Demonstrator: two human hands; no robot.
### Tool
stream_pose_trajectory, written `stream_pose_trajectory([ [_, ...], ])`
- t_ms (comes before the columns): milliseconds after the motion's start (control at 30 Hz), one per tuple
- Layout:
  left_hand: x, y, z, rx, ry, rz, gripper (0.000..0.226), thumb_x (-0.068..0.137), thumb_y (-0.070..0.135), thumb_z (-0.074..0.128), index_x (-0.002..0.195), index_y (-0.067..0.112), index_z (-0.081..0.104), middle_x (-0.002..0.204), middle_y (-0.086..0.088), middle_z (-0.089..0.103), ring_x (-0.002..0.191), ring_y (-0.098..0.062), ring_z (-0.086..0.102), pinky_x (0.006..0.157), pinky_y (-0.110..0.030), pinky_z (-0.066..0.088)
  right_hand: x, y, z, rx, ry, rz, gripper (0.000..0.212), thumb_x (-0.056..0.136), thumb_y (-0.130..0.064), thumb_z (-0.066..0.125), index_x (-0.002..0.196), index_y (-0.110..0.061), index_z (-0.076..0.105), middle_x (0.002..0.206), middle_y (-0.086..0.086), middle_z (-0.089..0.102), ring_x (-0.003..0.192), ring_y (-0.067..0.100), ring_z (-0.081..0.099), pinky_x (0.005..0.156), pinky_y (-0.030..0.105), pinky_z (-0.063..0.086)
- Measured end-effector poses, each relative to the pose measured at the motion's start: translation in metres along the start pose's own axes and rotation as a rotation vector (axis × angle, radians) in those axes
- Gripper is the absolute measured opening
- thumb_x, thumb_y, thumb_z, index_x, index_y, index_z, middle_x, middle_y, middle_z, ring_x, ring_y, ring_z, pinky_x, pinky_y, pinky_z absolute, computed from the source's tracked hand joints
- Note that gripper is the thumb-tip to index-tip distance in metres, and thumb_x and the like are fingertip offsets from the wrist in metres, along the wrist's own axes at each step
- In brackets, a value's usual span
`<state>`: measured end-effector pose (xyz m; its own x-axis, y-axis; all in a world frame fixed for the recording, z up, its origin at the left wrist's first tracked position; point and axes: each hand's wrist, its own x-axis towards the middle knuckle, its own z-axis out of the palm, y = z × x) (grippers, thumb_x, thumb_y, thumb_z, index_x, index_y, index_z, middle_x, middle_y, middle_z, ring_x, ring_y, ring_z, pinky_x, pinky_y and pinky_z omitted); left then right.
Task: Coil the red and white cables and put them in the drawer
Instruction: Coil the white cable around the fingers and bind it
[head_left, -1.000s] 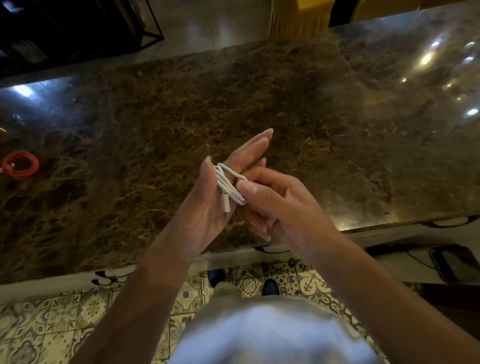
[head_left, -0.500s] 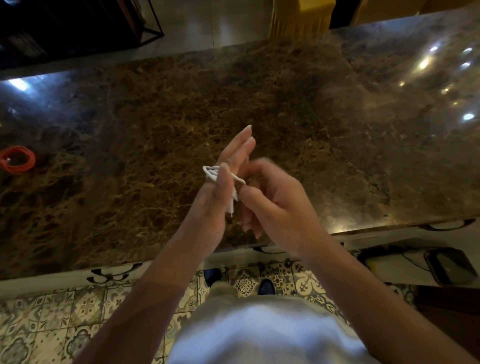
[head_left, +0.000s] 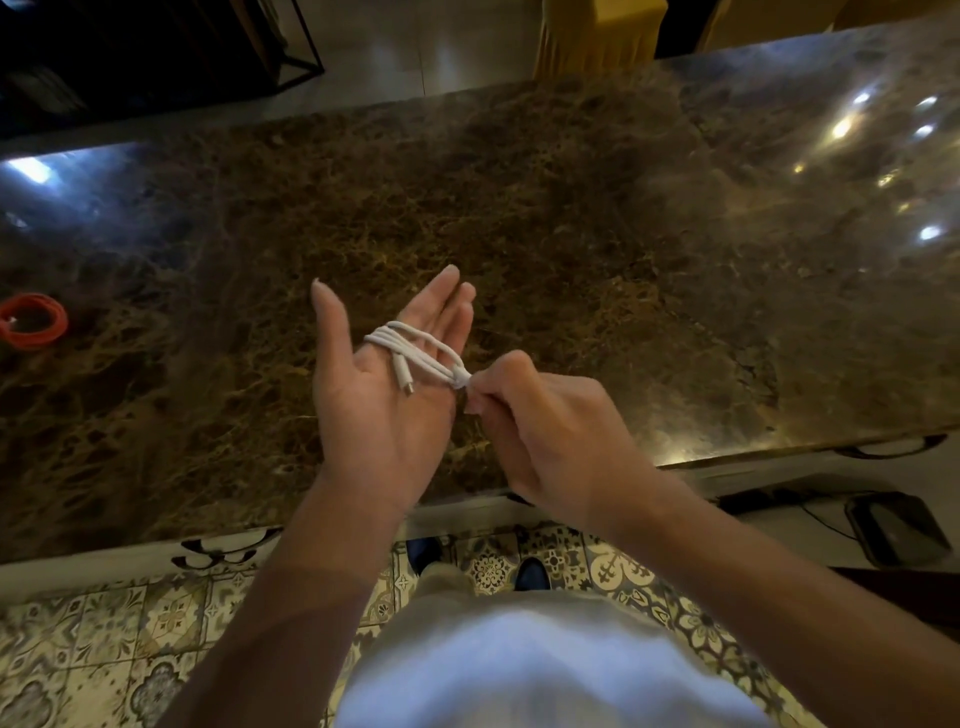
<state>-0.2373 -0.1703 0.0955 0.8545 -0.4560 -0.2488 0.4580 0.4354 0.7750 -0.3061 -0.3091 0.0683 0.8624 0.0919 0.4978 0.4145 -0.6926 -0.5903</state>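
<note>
The white cable (head_left: 415, 351) is wound in a few loops around the fingers of my left hand (head_left: 384, 395), which is held palm up with fingers straight above the near part of the marble counter (head_left: 571, 234). One plug end hangs down over the palm. My right hand (head_left: 540, 431) pinches the bundled strands at the right side of the loops, just off the left palm's edge. The red cable (head_left: 32, 319) lies coiled in a ring on the counter at the far left, away from both hands.
The brown marble counter's near edge runs across the frame just below my hands. Drawer handles (head_left: 891, 447) show on the white front under the edge. A dark device (head_left: 893, 527) with a cord lies low at the right. Patterned tiles cover the floor.
My left hand has turned palm up and opened flat, showing the loops around its fingers. My right hand has shifted right and now pinches the strands at the loops' right side.
</note>
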Motion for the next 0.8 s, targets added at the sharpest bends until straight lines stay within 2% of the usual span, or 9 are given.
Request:
stream_pose_trajectory([
  [67,-0.001,-0.004,-0.002,-0.004,0.018,0.01,0.094,0.1,0.075,0.02,0.148,0.001,0.053,0.151,-0.013,0.06,0.143,-0.02,0.055,0.116,-0.034,0.044,-0.003,-0.001,0.009,0.004,0.042,-0.01,0.007,0.099,0.002,0.057,0.094,0.005,0.062,0.074,0.01,0.064,0.053,0.026,0.056,0.047,0.042,0.047],
  [167,0.0,-0.004,-0.001,0.027,-0.041,0.043,0.097,0.099,0.073,0.014,0.152,-0.002,0.046,0.158,-0.012,0.053,0.15,-0.021,0.047,0.125,-0.035,0.033,-0.005,-0.007,0.018,0.09,0.112,-0.008,0.016,0.101,-0.006,0.057,0.097,0.008,0.065,0.077,0.01,0.066,0.059,0.022,0.058,0.051,0.039,0.05],
  [233,0.001,0.0,-0.002,0.005,-0.099,0.045,0.099,0.098,0.073,0.014,0.153,-0.005,0.042,0.162,-0.014,0.047,0.153,-0.024,0.041,0.127,-0.035,0.029,-0.002,-0.01,0.016,0.233,0.117,0.011,0.02,0.102,-0.01,0.058,0.099,0.009,0.064,0.079,0.009,0.068,0.062,0.019,0.061,0.055,0.037,0.051],
  [333,0.0,0.005,-0.002,-0.077,-0.22,0.022,0.1,0.096,0.074,0.022,0.152,-0.006,0.042,0.166,-0.018,0.039,0.158,-0.03,0.031,0.129,-0.037,0.027,0.005,-0.008,0.007,0.523,0.05,0.143,0.012,0.097,-0.009,0.069,0.1,0.001,0.063,0.08,0.007,0.073,0.066,0.019,0.07,0.058,0.034,0.056],
  [433,0.0,0.006,0.0,-0.103,-0.341,-0.001,0.098,0.092,0.071,0.033,0.148,-0.01,0.042,0.168,-0.02,0.033,0.16,-0.034,0.023,0.127,-0.039,0.03,0.007,-0.01,0.003,0.611,0.065,0.352,0.034,0.085,-0.024,0.084,0.097,-0.012,0.055,0.067,-0.005,0.063,0.055,0.014,0.059,0.052,0.031,0.048],
  [500,0.001,0.006,0.0,-0.079,-0.371,0.004,0.097,0.092,0.069,0.033,0.147,-0.011,0.043,0.168,-0.022,0.032,0.159,-0.035,0.025,0.128,-0.042,0.03,0.005,-0.008,0.004,0.615,0.096,0.444,0.048,0.077,-0.037,0.087,0.094,-0.012,0.049,0.065,-0.005,0.058,0.054,0.019,0.05,0.049,0.035,0.043],
  [600,0.0,0.005,-0.001,-0.077,-0.397,-0.005,0.091,0.095,0.065,0.034,0.14,-0.011,0.052,0.163,-0.024,0.041,0.156,-0.037,0.032,0.129,-0.047,0.024,0.001,-0.004,0.0,0.783,0.113,0.419,0.042,0.083,-0.046,0.081,0.089,-0.014,0.053,0.066,-0.003,0.057,0.055,0.017,0.049,0.05,0.035,0.042],
  [700,-0.001,0.006,-0.003,-0.096,-0.349,0.014,0.076,0.1,0.057,0.036,0.116,-0.008,0.073,0.143,-0.027,0.061,0.141,-0.04,0.053,0.122,-0.043,0.039,-0.003,-0.003,-0.011,0.852,0.184,0.351,0.025,0.095,-0.031,0.069,0.083,-0.013,0.057,0.062,-0.002,0.056,0.048,0.01,0.048,0.047,0.022,0.04],
  [800,-0.003,0.011,-0.005,-0.229,-0.44,-0.051,0.071,0.103,0.052,0.041,0.109,-0.011,0.075,0.131,-0.029,0.068,0.132,-0.042,0.061,0.112,-0.039,0.049,0.0,0.008,-0.018,0.963,0.233,0.565,0.032,0.103,-0.033,0.052,0.083,-0.01,0.059,0.064,0.006,0.058,0.047,0.015,0.047,0.043,0.026,0.037],
])
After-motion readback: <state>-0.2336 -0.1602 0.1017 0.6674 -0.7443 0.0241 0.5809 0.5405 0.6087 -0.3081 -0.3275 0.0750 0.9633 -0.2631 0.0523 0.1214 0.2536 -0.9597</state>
